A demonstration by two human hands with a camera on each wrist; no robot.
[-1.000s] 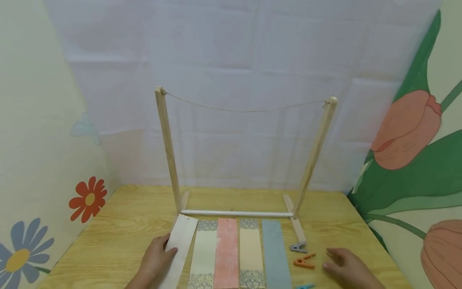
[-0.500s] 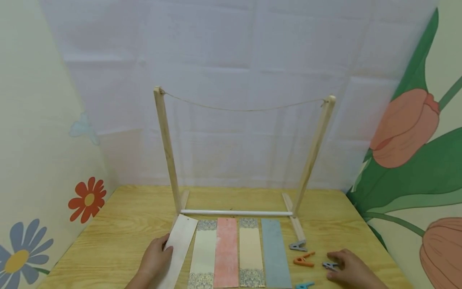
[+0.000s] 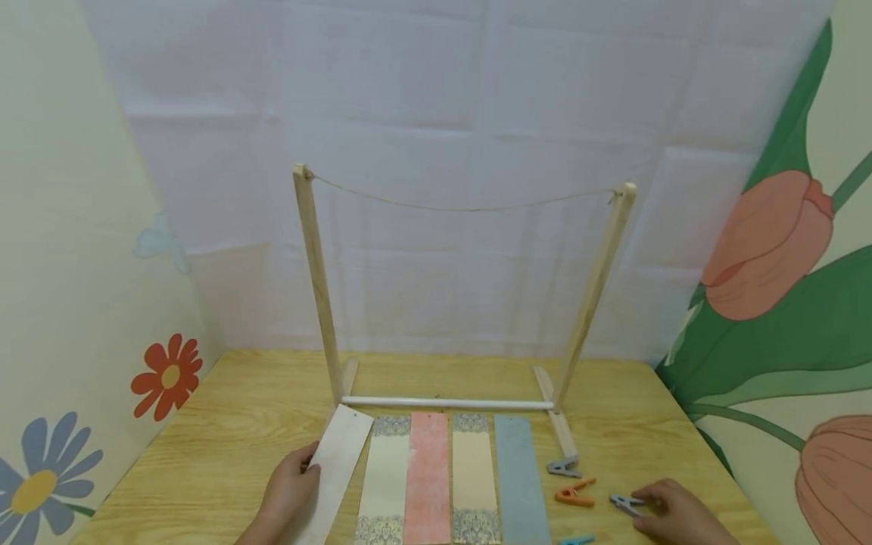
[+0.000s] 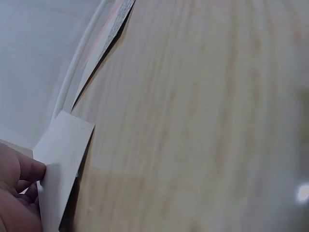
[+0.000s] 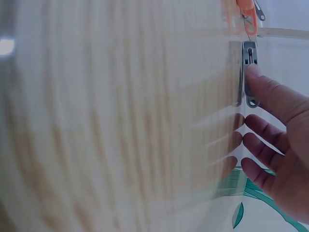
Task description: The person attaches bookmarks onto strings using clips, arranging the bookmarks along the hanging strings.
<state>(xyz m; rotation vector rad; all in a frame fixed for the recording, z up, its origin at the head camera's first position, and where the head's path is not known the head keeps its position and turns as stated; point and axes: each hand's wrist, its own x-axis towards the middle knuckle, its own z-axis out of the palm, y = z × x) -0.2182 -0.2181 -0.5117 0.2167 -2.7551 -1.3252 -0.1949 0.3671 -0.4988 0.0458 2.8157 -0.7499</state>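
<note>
1. Head view: left hand (image 3: pixel 289 488) pinches the white strip (image 3: pixel 341 458), set aslant toward the left edge of the tabletop (image 3: pixel 197 446). Right hand (image 3: pixel 677 511) pinches a grey clip (image 3: pixel 625 504) near the right edge; orange clip (image 3: pixel 574 493) nearby. Four other strips (image 3: pixel 428 477) lie between; wooden stand (image 3: pixel 591 306) toward far edge.
2. Left wrist view: thumb on the white strip's face; its edge raised over a dark gap.
3. Right wrist view: thumb on the grey clip; three fingers held apart from it.
</note>
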